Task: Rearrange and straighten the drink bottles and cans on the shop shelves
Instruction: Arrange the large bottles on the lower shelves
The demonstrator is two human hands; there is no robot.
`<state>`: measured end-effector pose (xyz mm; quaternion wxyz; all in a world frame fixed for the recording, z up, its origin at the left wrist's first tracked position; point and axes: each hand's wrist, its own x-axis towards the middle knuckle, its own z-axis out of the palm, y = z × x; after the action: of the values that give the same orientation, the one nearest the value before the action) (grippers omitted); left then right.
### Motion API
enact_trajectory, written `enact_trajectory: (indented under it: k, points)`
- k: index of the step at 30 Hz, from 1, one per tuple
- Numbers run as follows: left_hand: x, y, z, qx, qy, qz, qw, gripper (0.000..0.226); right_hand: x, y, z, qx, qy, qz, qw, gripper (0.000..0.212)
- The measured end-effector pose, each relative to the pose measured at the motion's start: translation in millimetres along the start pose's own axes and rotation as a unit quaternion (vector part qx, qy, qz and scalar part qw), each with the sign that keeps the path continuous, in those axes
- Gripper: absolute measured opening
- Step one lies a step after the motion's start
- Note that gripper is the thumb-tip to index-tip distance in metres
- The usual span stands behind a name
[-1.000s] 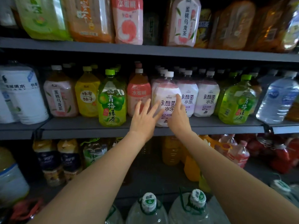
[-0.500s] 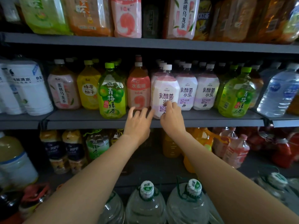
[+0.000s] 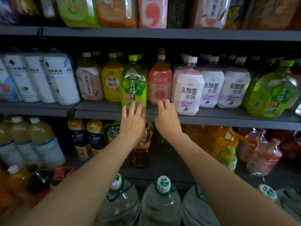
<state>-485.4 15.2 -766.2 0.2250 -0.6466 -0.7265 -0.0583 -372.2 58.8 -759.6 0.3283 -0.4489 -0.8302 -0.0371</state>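
On the middle shelf (image 3: 211, 115) a green plum-tea bottle (image 3: 133, 82) stands further forward than its neighbours. My left hand (image 3: 132, 121) reaches up to its base with fingers spread, the fingertips on the lower label. My right hand (image 3: 166, 118) hovers just right of it, fingers loosely curled, below the red peach bottle (image 3: 160, 80) and next to the white and lilac yoghurt-drink bottle (image 3: 187, 88). It holds nothing.
White bottles (image 3: 60, 79) fill the shelf's left end; pink (image 3: 89, 82) and yellow (image 3: 112, 80) bottles stand beside the green one. More yoghurt bottles (image 3: 211, 87) and a green bottle (image 3: 272, 93) stand to the right. Large water jugs (image 3: 161, 201) sit on the floor below.
Both hands have left the white yoghurt-drink bottle and shifted left. My left hand now touches the green bottle's base; my right hand hangs by the red bottle.
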Motion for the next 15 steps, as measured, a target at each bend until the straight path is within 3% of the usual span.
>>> enact_trajectory:
  k: [9,12,15]
  points:
    - [-23,-20,8,0.003,-0.058,-0.040,0.998,0.080,-12,-13,17,-0.015,-0.152,-0.030,0.988,0.078]
    - [-16,-19,5,-0.015,-0.047,-0.029,0.998,0.080,-9,-12,14,-0.077,-0.162,-0.028,0.983,0.083]
    - [-12,-29,5,-0.026,-0.012,-0.004,1.000,0.073,1,-26,16,-0.149,-0.148,-0.066,0.975,0.075]
